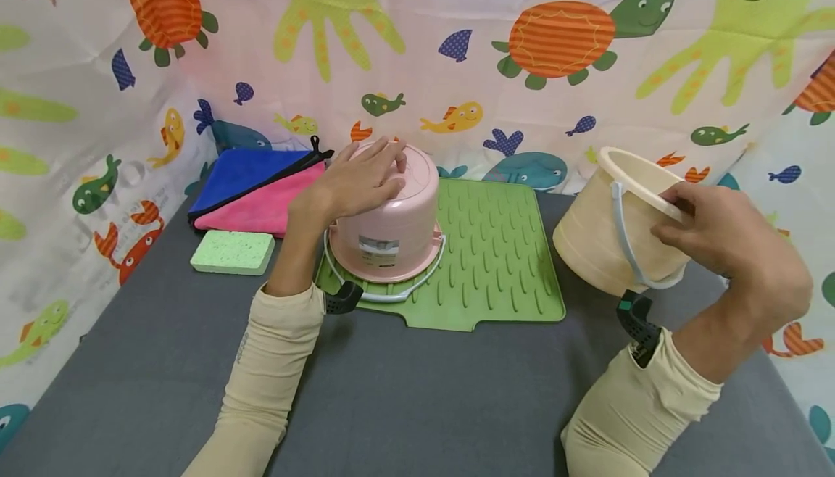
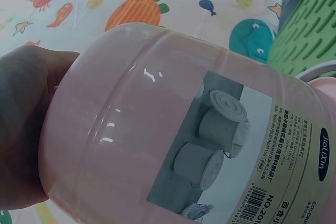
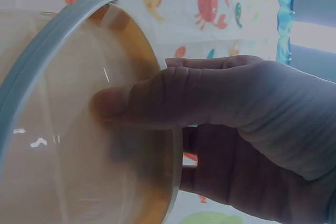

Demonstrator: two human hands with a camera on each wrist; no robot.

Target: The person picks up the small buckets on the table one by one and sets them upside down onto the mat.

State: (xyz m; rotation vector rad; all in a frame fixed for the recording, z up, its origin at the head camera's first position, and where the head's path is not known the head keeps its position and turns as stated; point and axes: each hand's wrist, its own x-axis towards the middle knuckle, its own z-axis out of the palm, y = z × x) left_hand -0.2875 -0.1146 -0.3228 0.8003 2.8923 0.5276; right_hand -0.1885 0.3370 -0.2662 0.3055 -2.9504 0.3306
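A pink bucket stands upside down on the left part of a green drying mat, its grey handle lying round the rim. My left hand rests on the bucket's upturned base, fingers spread over it. A printed label shows on the pink wall in the left wrist view. At the right, my right hand grips the rim of a cream bucket, thumb on the outer wall and fingers inside. That bucket is tilted, its mouth up and to the right, with a grey handle hanging at its side.
A light green sponge lies left of the mat. Behind it are folded blue and pink cloths with black edging. The grey tabletop runs up to a curtain printed with sea animals.
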